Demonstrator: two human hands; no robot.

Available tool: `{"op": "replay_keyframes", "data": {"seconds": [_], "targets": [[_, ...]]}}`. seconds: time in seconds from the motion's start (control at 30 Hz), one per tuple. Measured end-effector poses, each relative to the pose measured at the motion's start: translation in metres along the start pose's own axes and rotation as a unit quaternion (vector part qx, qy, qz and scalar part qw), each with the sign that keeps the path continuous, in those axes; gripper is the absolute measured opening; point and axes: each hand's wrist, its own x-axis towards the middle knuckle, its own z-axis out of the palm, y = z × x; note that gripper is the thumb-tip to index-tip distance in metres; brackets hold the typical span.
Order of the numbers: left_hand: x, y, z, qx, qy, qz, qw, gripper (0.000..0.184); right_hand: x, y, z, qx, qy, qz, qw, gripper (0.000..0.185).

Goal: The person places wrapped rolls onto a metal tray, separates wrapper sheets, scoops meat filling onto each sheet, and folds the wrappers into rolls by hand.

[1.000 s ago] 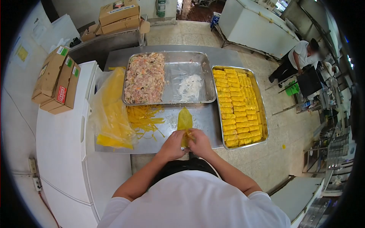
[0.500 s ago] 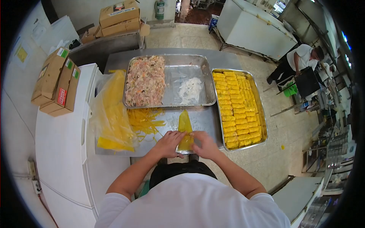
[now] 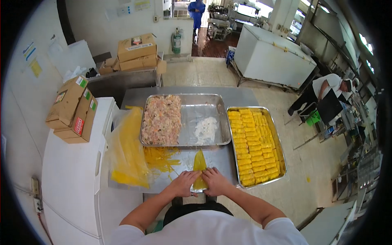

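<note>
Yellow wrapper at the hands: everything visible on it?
The yellow wrapper is a thin, pliable-looking sheet, slightly greenish and a little see-through. Its far end tapers to a point towards the large metal tray, stopping just short of it. It lies on the steel table, lengthwise before the person. The left hand and right hand touch its nearer part from either side, fingers partly covering it; any fold or filling there can't be made out.

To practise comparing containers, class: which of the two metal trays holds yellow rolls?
The right tray: rows of yellow rolls lie inside; the other tray holds pinkish mixture and white paste.
</note>
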Motion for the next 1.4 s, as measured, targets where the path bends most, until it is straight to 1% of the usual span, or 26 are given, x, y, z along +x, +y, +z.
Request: {"op": "replay_keyframes", "data": {"seconds": [0.07, 0.1, 0.2, 0.23, 0.33, 0.43, 0.53, 0.57, 0.67, 0.77, 0.87, 0.97, 1.07, 1.17, 1.27, 1.33, 1.37, 1.4], "targets": [[0.000, 0.003, -0.004, -0.009, -0.006, -0.006, 1.000, 0.125, -0.002, -0.001, 0.002, 0.007, 0.010, 0.005, 1.000, 0.086], [0.002, 0.005, -0.009, -0.007, -0.031, -0.015, 0.999, 0.124, -0.002, -0.001, 0.000, 0.039, 0.029, 0.007, 0.999, 0.089], [0.001, 0.007, -0.009, 0.003, -0.024, -0.010, 1.000, 0.123, -0.014, -0.004, -0.013, 0.057, 0.065, 0.047, 0.995, 0.094], [0.001, 0.009, -0.013, -0.001, -0.030, -0.012, 0.999, 0.123, -0.018, 0.000, -0.010, 0.033, 0.069, 0.045, 0.996, 0.096], [0.003, 0.009, -0.011, 0.011, -0.034, -0.013, 0.999, 0.123, -0.019, 0.004, -0.007, -0.025, 0.033, 0.024, 0.999, 0.095], [0.000, 0.015, -0.014, 0.015, -0.033, -0.010, 0.999, 0.118, -0.016, 0.005, -0.003, -0.022, 0.008, -0.014, 1.000, 0.091], [-0.013, 0.012, 0.011, 0.038, -0.050, 0.016, 0.998, 0.110, -0.027, -0.002, 0.012, -0.048, -0.022, -0.044, 0.998, 0.083], [-0.019, 0.014, 0.017, -0.009, -0.028, 0.005, 1.000, 0.094, -0.031, 0.001, 0.027, -0.048, 0.019, -0.059, 0.997, 0.074], [-0.028, 0.006, 0.039, -0.001, 0.015, 0.016, 1.000, 0.084, -0.037, -0.004, 0.040, -0.004, 0.068, -0.057, 0.996, 0.054], [-0.027, 0.005, 0.047, -0.011, 0.073, 0.011, 0.997, 0.069, -0.038, -0.006, 0.045, 0.022, 0.119, -0.043, 0.992, 0.045], [-0.023, 0.003, 0.050, -0.056, 0.107, 0.006, 0.993, 0.052, -0.033, -0.005, 0.049, 0.059, 0.147, -0.003, 0.987, 0.036], [-0.015, 0.009, 0.048, -0.061, 0.138, -0.001, 0.988, 0.039, -0.028, -0.003, 0.054, 0.088, 0.132, 0.035, 0.987, 0.031], [-0.006, 0.017, 0.045, -0.033, 0.134, -0.071, 0.988, 0.028, -0.024, -0.016, 0.046, 0.122, 0.205, 0.076, 0.968, 0.024], [0.004, 0.022, 0.037, -0.057, 0.155, -0.092, 0.982, 0.019, -0.026, -0.027, 0.035, 0.101, 0.238, 0.043, 0.965, 0.020], [0.010, 0.017, 0.044, -0.080, 0.162, -0.123, 0.976, 0.017, -0.021, -0.013, 0.057, 0.068, 0.158, 0.069, 0.983, 0.019], [0.009, 0.007, 0.050, -0.096, 0.092, -0.179, 0.975, 0.016, -0.012, -0.003, 0.058, 0.145, 0.070, 0.142, 0.977, 0.019], [0.011, 0.006, 0.052, -0.113, 0.103, -0.204, 0.967, 0.016, -0.013, -0.013, 0.049, 0.229, 0.105, 0.211, 0.945, 0.023], [0.011, 0.011, 0.053, -0.131, 0.110, -0.233, 0.957, 0.016, -0.016, -0.015, 0.051, 0.254, 0.200, 0.188, 0.928, 0.032]]}}
